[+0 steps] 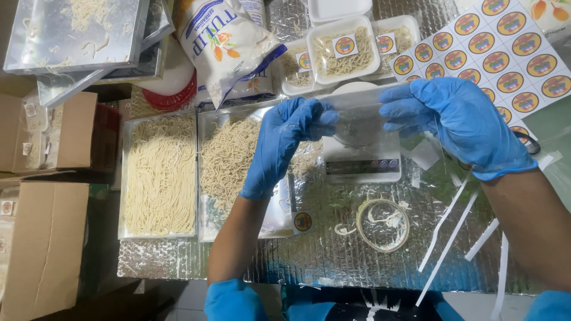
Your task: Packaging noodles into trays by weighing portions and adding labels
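Both my hands wear blue gloves and hold a clear plastic bag (pixel 363 113) stretched between them above a small white scale (pixel 364 160). My left hand (pixel 284 142) pinches the bag's left edge. My right hand (pixel 455 119) grips its right edge. Two metal trays of pale noodles lie at the left: a full tray (pixel 159 175) and a looser tray (pixel 229 160) just under my left hand.
Filled white trays with round stickers (pixel 345 53) stand at the back, beside a flour bag (pixel 229 44). A sheet of round stickers (pixel 505 53) lies at the right. A small round lid (pixel 383 224), white paper strips (pixel 449 232) and cardboard boxes (pixel 44 238) are around.
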